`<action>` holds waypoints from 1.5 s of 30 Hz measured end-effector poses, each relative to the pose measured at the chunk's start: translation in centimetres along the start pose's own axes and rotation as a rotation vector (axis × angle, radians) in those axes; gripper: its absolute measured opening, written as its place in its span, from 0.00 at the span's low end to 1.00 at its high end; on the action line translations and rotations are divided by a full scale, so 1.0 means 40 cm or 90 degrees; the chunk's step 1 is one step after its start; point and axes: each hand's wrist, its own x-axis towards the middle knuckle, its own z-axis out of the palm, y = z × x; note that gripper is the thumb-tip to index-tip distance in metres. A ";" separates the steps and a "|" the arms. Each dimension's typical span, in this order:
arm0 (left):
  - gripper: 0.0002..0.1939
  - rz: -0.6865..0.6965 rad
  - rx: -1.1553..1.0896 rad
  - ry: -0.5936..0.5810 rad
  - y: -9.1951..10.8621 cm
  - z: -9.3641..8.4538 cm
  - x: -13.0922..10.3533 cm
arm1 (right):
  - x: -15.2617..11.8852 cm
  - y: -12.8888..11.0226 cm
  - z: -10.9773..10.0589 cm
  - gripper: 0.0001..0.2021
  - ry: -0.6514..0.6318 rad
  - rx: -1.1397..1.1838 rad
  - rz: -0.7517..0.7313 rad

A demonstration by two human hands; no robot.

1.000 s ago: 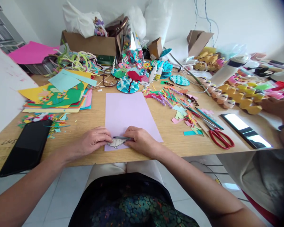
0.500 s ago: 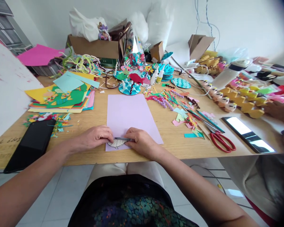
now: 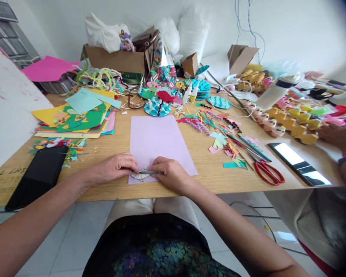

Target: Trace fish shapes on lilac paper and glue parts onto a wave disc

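A lilac paper sheet (image 3: 158, 138) lies flat at the table's front edge. On its lower left corner is a small white paper cutout (image 3: 138, 177) with dark outlines, shaped roughly like a fish. The fingers of my left hand (image 3: 121, 166) are drawn together and press on the cutout's left end. My right hand (image 3: 170, 171) is closed round a slim grey pen (image 3: 148, 172), which lies low across the cutout with its tip pointing left, towards my left fingertips. My right fingers partly hide the cutout's right end.
Left are a black tablet (image 3: 37, 173), paper scraps and stacked coloured paper (image 3: 75, 134). Red-handled scissors (image 3: 268, 173), a phone (image 3: 300, 163) and more scraps lie right. Glue bottles (image 3: 187, 94) and fish crafts stand behind. Another person's hand (image 3: 334, 136) is far right.
The pen has shifted slightly down and across the cutout, and more of the cutout's upper outline shows. My left hand stays in place.
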 end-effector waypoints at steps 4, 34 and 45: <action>0.13 0.002 -0.002 -0.005 -0.001 0.000 0.000 | 0.001 -0.002 0.001 0.12 -0.003 -0.004 -0.012; 0.05 0.000 0.033 -0.078 -0.020 0.002 0.050 | -0.060 -0.022 -0.100 0.16 -0.116 0.783 -0.030; 0.05 -0.028 0.027 -0.099 -0.019 0.003 0.052 | 0.000 -0.062 -0.029 0.02 -0.048 0.441 0.015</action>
